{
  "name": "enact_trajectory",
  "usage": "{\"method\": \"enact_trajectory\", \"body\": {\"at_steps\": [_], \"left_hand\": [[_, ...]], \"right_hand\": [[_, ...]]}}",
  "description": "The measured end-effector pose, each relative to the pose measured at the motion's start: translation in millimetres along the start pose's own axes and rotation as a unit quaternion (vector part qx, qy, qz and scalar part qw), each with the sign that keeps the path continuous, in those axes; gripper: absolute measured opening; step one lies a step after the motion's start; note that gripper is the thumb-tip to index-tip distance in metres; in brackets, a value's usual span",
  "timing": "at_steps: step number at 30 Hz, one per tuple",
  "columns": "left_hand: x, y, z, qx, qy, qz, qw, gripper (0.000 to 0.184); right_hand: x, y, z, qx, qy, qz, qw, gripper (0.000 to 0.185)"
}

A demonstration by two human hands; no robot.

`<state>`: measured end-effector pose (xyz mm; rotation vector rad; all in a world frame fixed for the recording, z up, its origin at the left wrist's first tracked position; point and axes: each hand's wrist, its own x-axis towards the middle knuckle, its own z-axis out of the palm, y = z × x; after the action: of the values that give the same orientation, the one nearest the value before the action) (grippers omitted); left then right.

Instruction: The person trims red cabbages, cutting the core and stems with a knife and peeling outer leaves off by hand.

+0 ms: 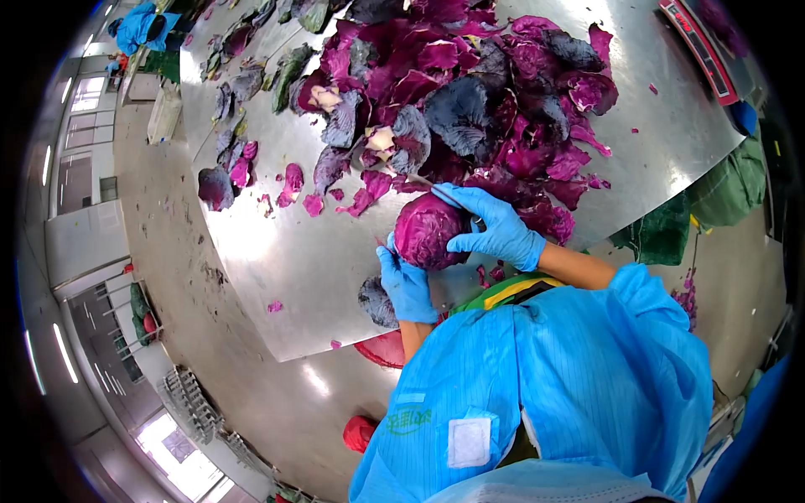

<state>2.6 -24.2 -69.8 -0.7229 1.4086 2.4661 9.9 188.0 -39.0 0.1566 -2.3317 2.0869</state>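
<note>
A trimmed red cabbage [429, 232], round and glossy purple, is held between my two blue-gloved hands at the near edge of the steel table. My left hand [406, 285] cups it from the lower left, fingers closed against its side. On the right, my right hand [496, 230] curls over it, thumb on the near face and fingers along the top. A small dark, metallic piece, apparently a small knife [478, 224], shows between that thumb and fingers; most of it is hidden. Beside my left wrist lies a dark purple cabbage [377, 302], partly covered.
A large heap of loose purple leaves [470, 101] covers the far part of the steel table [260, 285]. Leaf scraps lie to its left. At the far right sits a red-and-black device [700, 50], above a green sack [729, 180]. A person in blue [144, 29] is far off.
</note>
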Motion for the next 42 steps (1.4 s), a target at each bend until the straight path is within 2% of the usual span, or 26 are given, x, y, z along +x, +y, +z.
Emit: {"method": "enact_trajectory", "body": {"at_steps": [1,4,5,6,7,8,10,11,14,15,18,19,22,23,26,27,29,30,31,34,36,37,38,39,40,42], "left_hand": [[2,3,-3,-0.119,-0.064,-0.050,0.990,0.053],[1,18,18,0.087,0.001,-0.014,0.996,0.061],[-17,30,36,0.236,-0.021,0.033,0.971,0.076],[-21,36,35,0.306,-0.022,0.069,0.949,0.087],[-20,38,20,0.301,-0.043,0.044,0.952,0.089],[-23,42,8,0.296,-0.065,0.016,0.953,0.091],[-34,57,-2,0.291,-0.082,-0.100,0.948,0.092],[-40,61,-4,0.286,-0.090,-0.156,0.941,0.092],[-49,38,-18,0.119,-0.144,-0.084,0.979,0.087],[-47,39,-2,0.090,-0.077,-0.121,0.986,0.079],[-52,23,18,0.066,-0.050,0.000,0.997,0.075],[-49,21,21,0.047,-0.053,0.011,0.997,0.075],[-40,18,35,0.108,-0.046,0.047,0.992,0.076],[-35,16,32,0.160,-0.056,0.076,0.983,0.080],[-36,12,31,0.202,-0.077,0.118,0.969,0.081],[-38,14,36,0.182,-0.083,0.127,0.972,0.092],[-41,10,35,0.171,-0.111,0.115,0.972,0.100],[-43,9,33,0.167,-0.125,0.109,0.972,0.104],[-41,9,27,0.205,-0.134,0.104,0.964,0.114],[-41,11,19,0.283,-0.176,0.103,0.937,0.117],[-45,13,17,0.280,-0.185,0.089,0.938,0.120],[-47,13,14,0.269,-0.184,0.084,0.942,0.121],[-49,13,11,0.258,-0.181,0.079,0.946,0.122],[-58,17,22,0.209,-0.168,0.054,0.962,0.121],[-60,15,26,0.203,-0.162,0.070,0.963,0.121],[-62,10,32,0.192,-0.157,0.098,0.964,0.119]], "right_hand": [[-1,0,-2,0.000,-0.002,-0.001,1.000,0.082],[-4,-3,0,-0.018,-0.049,-0.021,0.998,0.081],[-2,-6,0,-0.039,-0.079,-0.041,0.995,0.080],[0,-11,-2,-0.059,-0.107,-0.060,0.991,0.079],[2,-18,-6,-0.013,-0.119,-0.018,0.993,0.073],[-3,-9,-1,0.052,-0.065,0.025,0.996,0.068],[-10,4,9,0.176,0.039,0.110,0.977,0.058],[-8,5,1,0.023,0.002,0.138,0.990,0.055],[-4,-15,-2,0.143,-0.145,0.397,0.895,0.060],[-6,-13,0,0.110,-0.117,0.294,0.942,0.065],[-3,-7,7,-0.022,-0.044,0.062,0.997,0.066],[-2,-9,4,-0.008,-0.040,0.053,0.998,0.056],[6,3,-3,0.027,-0.019,-0.087,0.996,0.047],[7,1,-4,0.005,-0.025,-0.096,0.995,0.039],[13,-9,-19,-0.044,-0.063,-0.110,0.991,0.031],[20,-12,-18,-0.018,-0.021,-0.175,0.984,0.020],[29,-39,-33,0.066,-0.050,0.025,0.996,0.017],[34,-55,-40,0.109,-0.063,0.126,0.984,0.017],[42,-60,-44,0.125,-0.033,0.109,0.986,0.015],[67,-46,-54,0.092,0.044,0.107,0.989,0.017],[78,-37,-73,0.145,0.133,0.138,0.971,0.020],[80,-31,-80,0.119,0.189,0.134,0.965,0.023],[76,-33,-86,-0.043,0.226,0.083,0.970,0.035],[69,-29,-88,-0.174,0.253,-0.012,0.951,0.041],[62,-27,-90,-0.300,0.275,-0.110,0.906,0.049],[30,-25,-81,-0.215,0.112,-0.051,0.969,0.061]]}}
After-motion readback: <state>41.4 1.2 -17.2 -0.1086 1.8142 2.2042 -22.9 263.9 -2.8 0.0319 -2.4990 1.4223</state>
